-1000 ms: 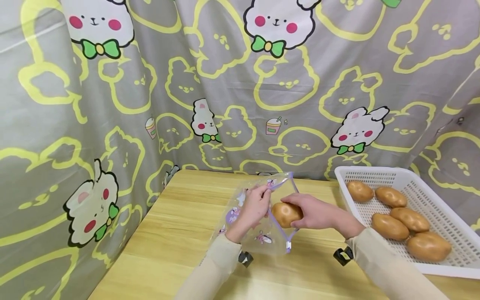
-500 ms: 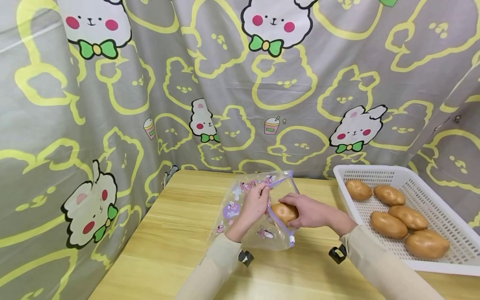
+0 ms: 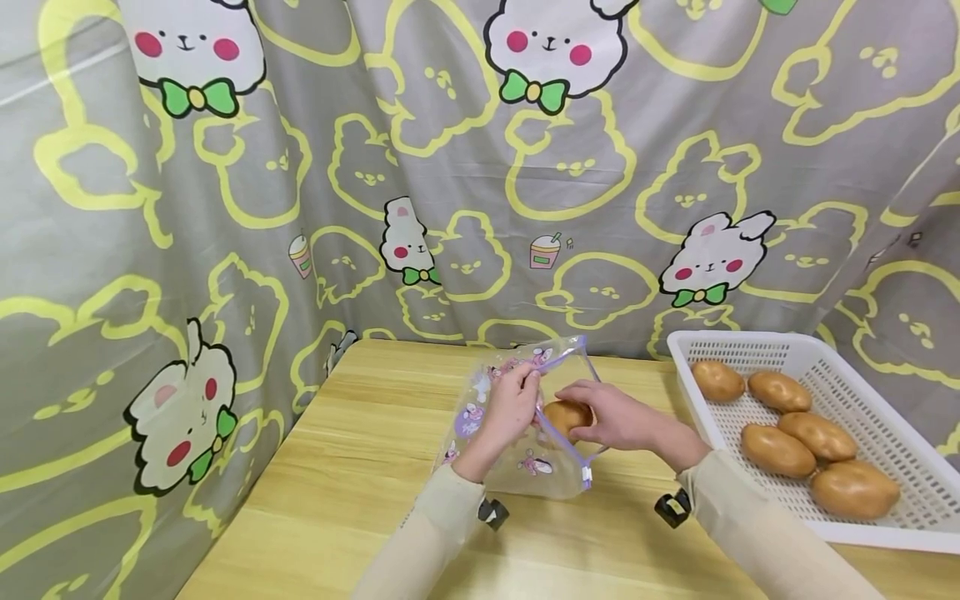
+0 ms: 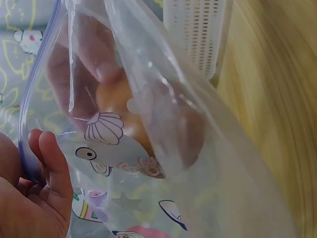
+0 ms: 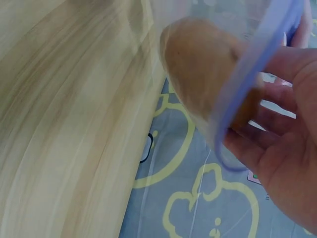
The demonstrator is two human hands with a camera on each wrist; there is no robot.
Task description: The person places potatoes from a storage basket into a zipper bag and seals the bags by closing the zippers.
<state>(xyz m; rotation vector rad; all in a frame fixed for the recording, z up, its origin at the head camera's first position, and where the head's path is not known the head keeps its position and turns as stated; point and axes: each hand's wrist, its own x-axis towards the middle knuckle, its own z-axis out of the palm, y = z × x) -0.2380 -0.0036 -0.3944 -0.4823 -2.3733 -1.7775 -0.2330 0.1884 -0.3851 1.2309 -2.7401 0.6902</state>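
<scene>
A clear zip bag (image 3: 525, 471) with cartoon prints and a purple zip rim lies on the wooden table (image 3: 360, 467). My left hand (image 3: 527, 387) pinches the bag's upper rim and holds the mouth apart. My right hand (image 3: 579, 410) holds a brown potato (image 3: 562, 414) partly inside the mouth. In the left wrist view the potato (image 4: 119, 101) shows through the bag (image 4: 163, 163), and the fingers (image 4: 47, 163) grip the purple rim. In the right wrist view the potato (image 5: 203, 69) sits inside the rim (image 5: 247, 84) with my right hand (image 5: 267, 129) behind it.
A white perforated basket (image 3: 892, 417) stands at the right with several more potatoes (image 3: 817, 437) in it. A grey curtain (image 3: 225, 208) with rabbit prints hangs close behind and to the left of the table. Bare wood lies in front of the bag.
My right hand has pushed the potato leftward, deeper into the bag's mouth. The left hand has kept its pinch on the rim, and the bag has shifted slightly.
</scene>
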